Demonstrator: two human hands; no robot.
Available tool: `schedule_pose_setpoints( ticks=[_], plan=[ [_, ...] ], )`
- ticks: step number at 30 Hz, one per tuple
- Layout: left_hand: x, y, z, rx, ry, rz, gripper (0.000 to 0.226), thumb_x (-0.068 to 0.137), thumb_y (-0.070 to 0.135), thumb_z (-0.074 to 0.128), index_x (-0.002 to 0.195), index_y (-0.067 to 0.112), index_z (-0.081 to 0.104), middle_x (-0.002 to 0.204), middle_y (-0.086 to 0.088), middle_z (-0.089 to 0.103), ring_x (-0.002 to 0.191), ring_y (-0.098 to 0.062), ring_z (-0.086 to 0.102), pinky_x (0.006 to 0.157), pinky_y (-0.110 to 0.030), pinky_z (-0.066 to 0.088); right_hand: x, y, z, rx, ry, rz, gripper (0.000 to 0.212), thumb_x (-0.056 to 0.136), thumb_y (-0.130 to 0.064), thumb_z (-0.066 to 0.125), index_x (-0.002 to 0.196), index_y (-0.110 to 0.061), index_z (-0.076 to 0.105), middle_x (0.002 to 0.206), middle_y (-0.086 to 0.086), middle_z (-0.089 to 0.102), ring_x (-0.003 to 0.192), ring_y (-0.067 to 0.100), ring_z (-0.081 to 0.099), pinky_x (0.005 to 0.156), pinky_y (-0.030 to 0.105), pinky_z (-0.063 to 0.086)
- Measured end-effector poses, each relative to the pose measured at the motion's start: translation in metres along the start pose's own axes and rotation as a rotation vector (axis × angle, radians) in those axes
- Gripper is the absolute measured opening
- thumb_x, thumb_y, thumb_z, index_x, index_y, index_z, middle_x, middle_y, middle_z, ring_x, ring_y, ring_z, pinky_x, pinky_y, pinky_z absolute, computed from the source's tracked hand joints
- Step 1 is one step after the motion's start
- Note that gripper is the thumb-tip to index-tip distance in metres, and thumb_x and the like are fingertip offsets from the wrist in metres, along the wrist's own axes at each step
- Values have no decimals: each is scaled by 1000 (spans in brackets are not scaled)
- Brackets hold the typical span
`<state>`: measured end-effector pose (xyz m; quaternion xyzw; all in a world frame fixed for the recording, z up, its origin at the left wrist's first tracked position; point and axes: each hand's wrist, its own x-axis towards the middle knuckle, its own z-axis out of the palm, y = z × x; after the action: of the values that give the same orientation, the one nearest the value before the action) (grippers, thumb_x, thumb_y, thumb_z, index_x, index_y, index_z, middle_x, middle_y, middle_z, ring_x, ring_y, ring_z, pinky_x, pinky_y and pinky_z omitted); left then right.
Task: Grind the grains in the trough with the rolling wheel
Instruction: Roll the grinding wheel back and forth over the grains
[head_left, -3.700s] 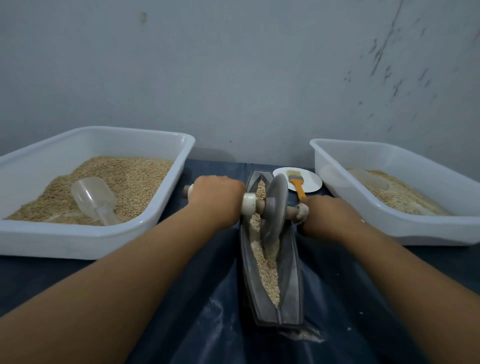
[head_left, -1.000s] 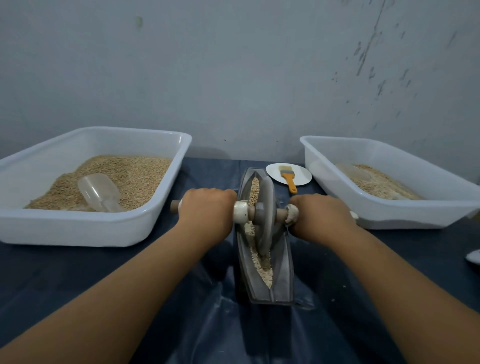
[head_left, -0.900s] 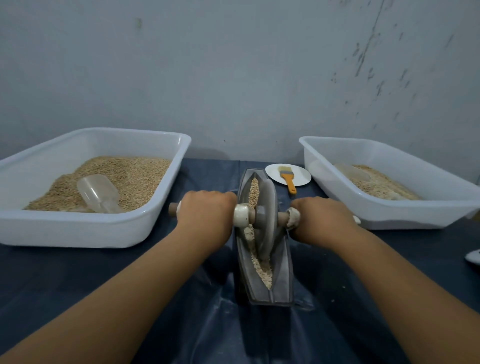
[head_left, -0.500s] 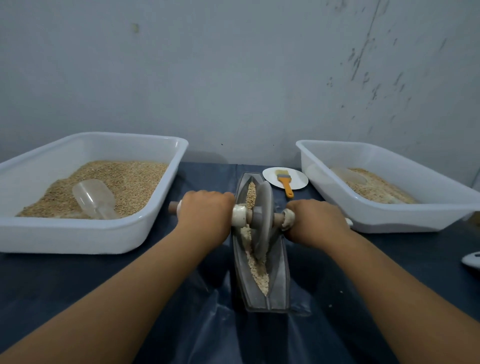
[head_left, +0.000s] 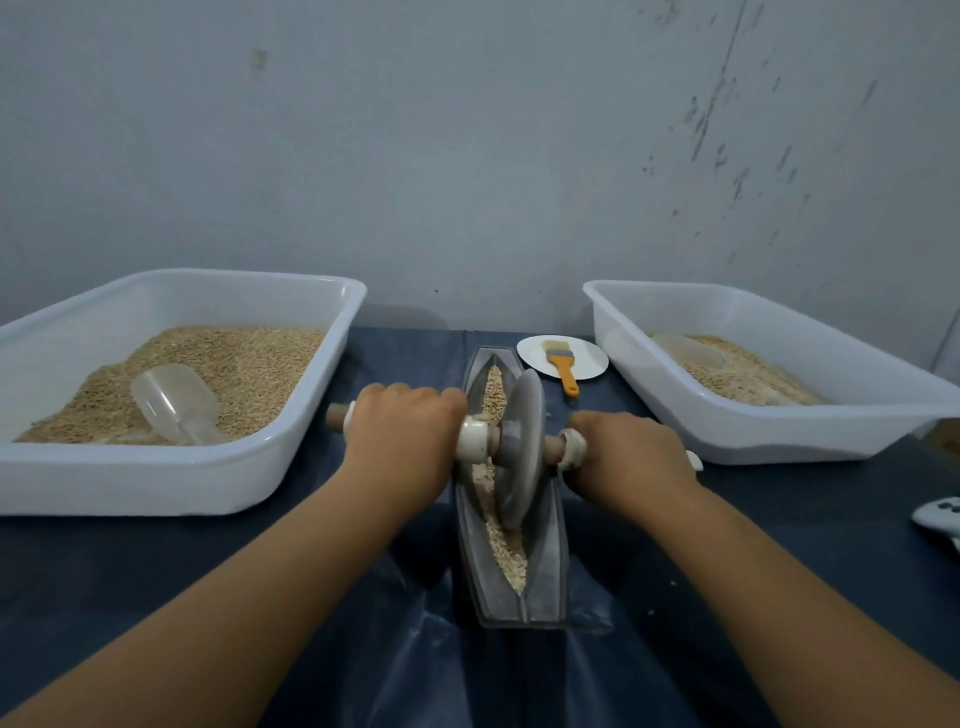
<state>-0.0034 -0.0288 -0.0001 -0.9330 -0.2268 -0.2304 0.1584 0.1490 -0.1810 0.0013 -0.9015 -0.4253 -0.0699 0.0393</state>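
Observation:
A narrow grey boat-shaped trough (head_left: 550, 561) lies lengthwise on the dark table in front of me. Pale grains (head_left: 506, 545) fill its groove. A grey rolling wheel (head_left: 522, 447) stands upright in the groove near the trough's middle, on a wooden axle with white collars. My left hand (head_left: 402, 441) is shut on the axle's left handle. My right hand (head_left: 628, 452) is shut on the right handle. Both handles are mostly hidden under my fingers.
A large white tub (head_left: 156, 483) of grain with a clear scoop (head_left: 174, 402) stands at the left. A second white tub (head_left: 779, 436) with grain stands at the right. A small white plate (head_left: 587, 358) carries an orange-handled brush (head_left: 563, 366) behind the trough. A white object (head_left: 940, 517) lies at the right edge.
The wheel has rolled a little back and forth along the trough with both hands still on the axle. The view has shifted slightly. The grains near the wheel look more crushed.

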Motion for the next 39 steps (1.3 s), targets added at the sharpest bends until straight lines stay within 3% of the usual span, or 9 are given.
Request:
schedule_pose_setpoints(
  ticks=[5,9,13,18,23,26,32,36,39],
  plan=[
    [-36,-5,4,-90,172,18,52,50,11,81,65,23,33,49,6,39,43,-17,28,50,-27,22,-18,0,3,-164,229,-124,16,84,-34,56,79,-34,41,63,-11,40,57,12,41,47,28,19],
    [-20,-5,10,-47,48,-43,36,72,20,70,70,24,35,53,10,28,49,-17,34,51,-27,18,3,-7,-6,-116,170,-117,31,85,-27,58,67,-31,33,64,-10,43,58,13,39,52,30,26],
    [-11,-7,13,-74,-29,-102,26,84,27,58,76,27,33,59,9,30,59,-16,40,59,-30,25,6,-10,-5,-125,192,-103,24,87,-26,56,74,-32,37,68,-9,48,63,17,44,57,31,31],
    [-38,-6,6,-77,125,13,47,51,19,83,64,24,38,49,9,38,41,-16,34,49,-27,22,-24,-5,10,-249,359,-126,35,76,-32,67,71,-34,33,57,-11,26,54,13,36,52,30,20],
    [-8,-6,11,-17,-2,-52,26,81,28,63,76,26,37,63,9,38,58,-17,42,59,-31,29,2,-7,2,-84,182,-74,7,88,-30,56,87,-32,48,68,-10,42,65,16,47,56,32,32],
    [1,-3,9,-50,-47,-76,22,85,28,58,80,27,37,66,9,38,63,-16,43,63,-32,32,8,-8,2,-60,144,-52,6,89,-29,55,92,-32,50,73,-10,47,70,17,51,60,32,37],
    [-32,-3,4,-61,140,20,46,52,17,82,64,24,38,53,9,34,45,-17,35,52,-29,25,-31,-2,12,-190,469,-150,50,52,-24,81,64,-28,33,52,-10,28,42,17,32,47,26,18],
    [-8,-3,7,-15,17,-36,26,79,24,63,74,24,38,62,8,38,58,-18,42,59,-31,28,-5,-6,5,-65,203,-68,19,87,-32,59,80,-32,41,66,-10,39,64,15,46,57,32,32],
    [0,-2,8,-51,-22,-72,22,85,29,58,79,27,36,67,9,38,64,-17,44,63,-32,30,3,-8,5,-42,190,-49,16,90,-32,55,84,-31,41,71,-10,42,69,16,48,61,32,35]
  ],
)
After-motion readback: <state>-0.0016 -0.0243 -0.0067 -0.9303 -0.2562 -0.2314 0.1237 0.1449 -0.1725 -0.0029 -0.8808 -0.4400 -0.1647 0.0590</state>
